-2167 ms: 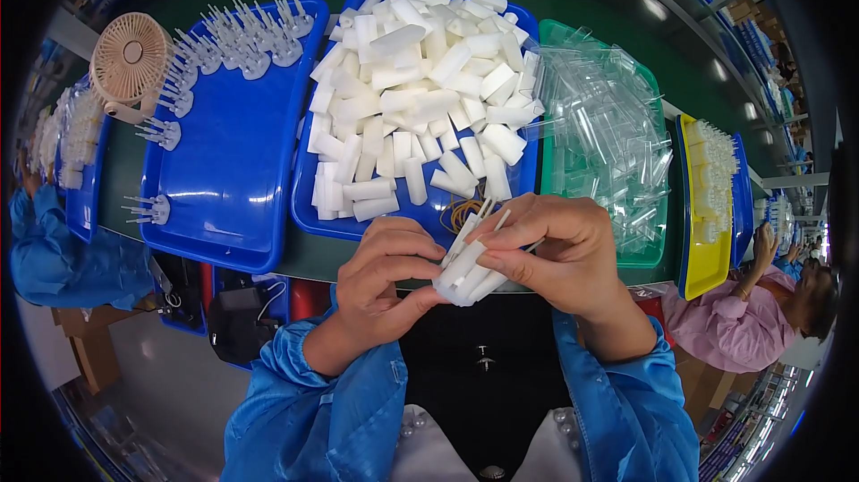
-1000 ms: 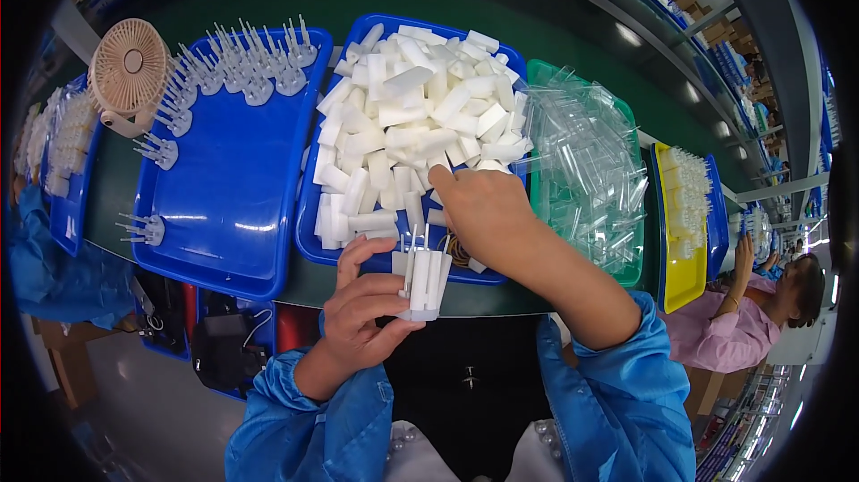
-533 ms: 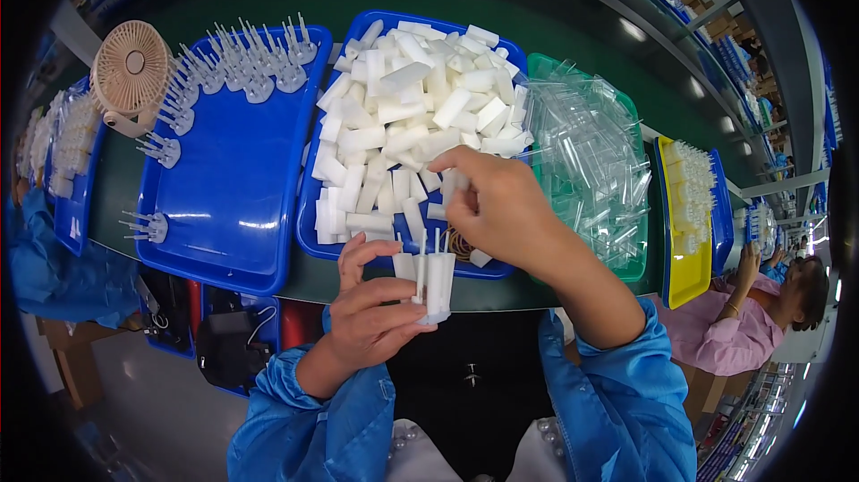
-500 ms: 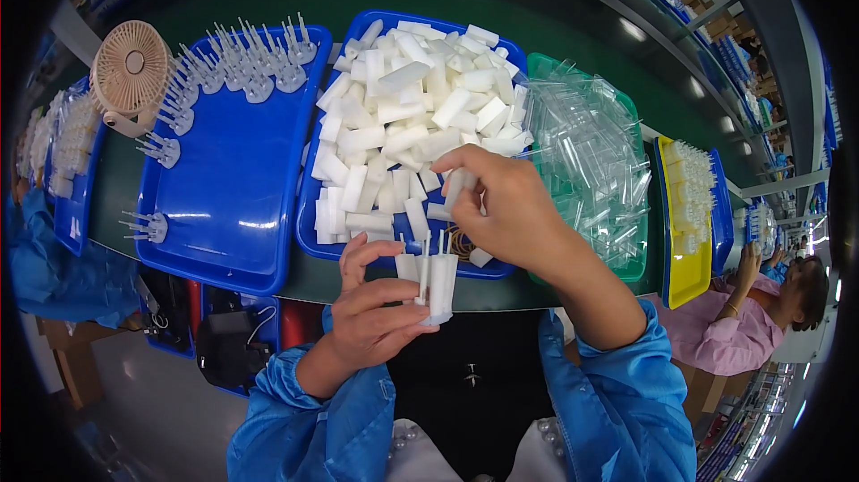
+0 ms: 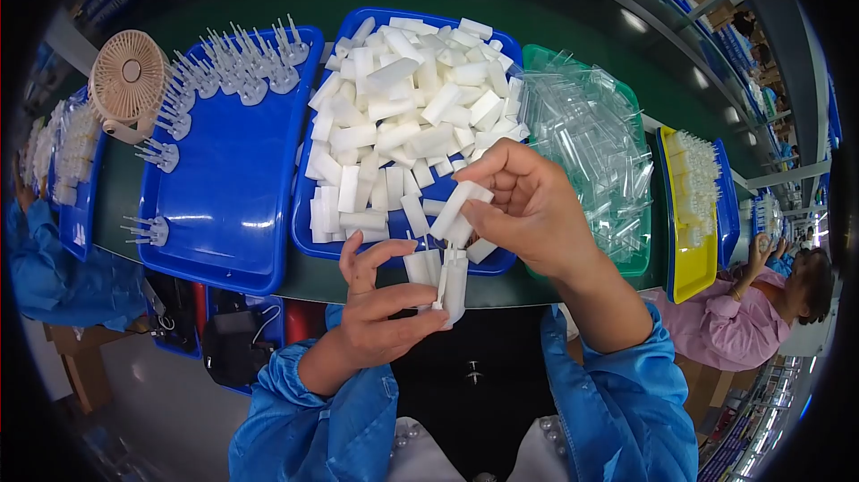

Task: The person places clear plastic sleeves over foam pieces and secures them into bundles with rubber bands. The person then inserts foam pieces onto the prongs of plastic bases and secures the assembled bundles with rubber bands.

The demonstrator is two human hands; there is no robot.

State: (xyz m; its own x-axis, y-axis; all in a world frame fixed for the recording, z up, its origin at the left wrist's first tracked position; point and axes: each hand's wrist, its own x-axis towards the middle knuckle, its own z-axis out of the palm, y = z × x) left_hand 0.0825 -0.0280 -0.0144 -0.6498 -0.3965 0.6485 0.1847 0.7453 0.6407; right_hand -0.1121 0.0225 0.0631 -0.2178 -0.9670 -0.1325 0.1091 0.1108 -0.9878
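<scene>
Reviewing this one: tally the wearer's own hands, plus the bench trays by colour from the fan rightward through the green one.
Hands: 2, left hand and right hand
Blue: 2, left tray and middle tray
Green: 1, right tray
Total: 5

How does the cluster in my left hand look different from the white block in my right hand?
The cluster has several parts, thin pins among them; the block is a plain chunk with no pins showing. The cluster stands roughly upright, while the block slants. The cluster sits nearer your body; the block is held farther out. Both look mostly white.
</scene>
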